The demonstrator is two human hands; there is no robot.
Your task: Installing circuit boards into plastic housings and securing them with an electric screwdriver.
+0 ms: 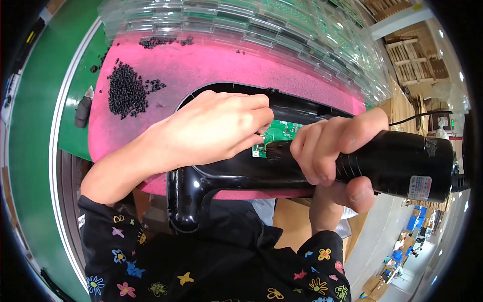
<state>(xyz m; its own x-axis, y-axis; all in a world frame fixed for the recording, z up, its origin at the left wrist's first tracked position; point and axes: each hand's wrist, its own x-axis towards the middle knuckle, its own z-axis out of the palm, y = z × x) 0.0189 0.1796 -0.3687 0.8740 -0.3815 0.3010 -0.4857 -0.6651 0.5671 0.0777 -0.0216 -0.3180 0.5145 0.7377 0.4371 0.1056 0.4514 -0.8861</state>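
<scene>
At the far left a small dark tool (83,110) lies on the green desk (35,126), just beside the edge of a pink mat (201,65). On the mat sits a heap of small black screws (126,90), well apart from the work. The left hand (211,128) rests on a black plastic housing (201,186), fingers curled and pinching at the edge of a green circuit board (279,132) set inside it (what they pinch is too small to tell). The right hand (334,151) is clenched around a black electric screwdriver (397,161), whose tip points at the board. A pale rectangular label (419,187) with a red band sits near the screwdriver's rear end. Clear plastic trays (261,22) line the mat's far edge; the housing overhangs the near edge
</scene>
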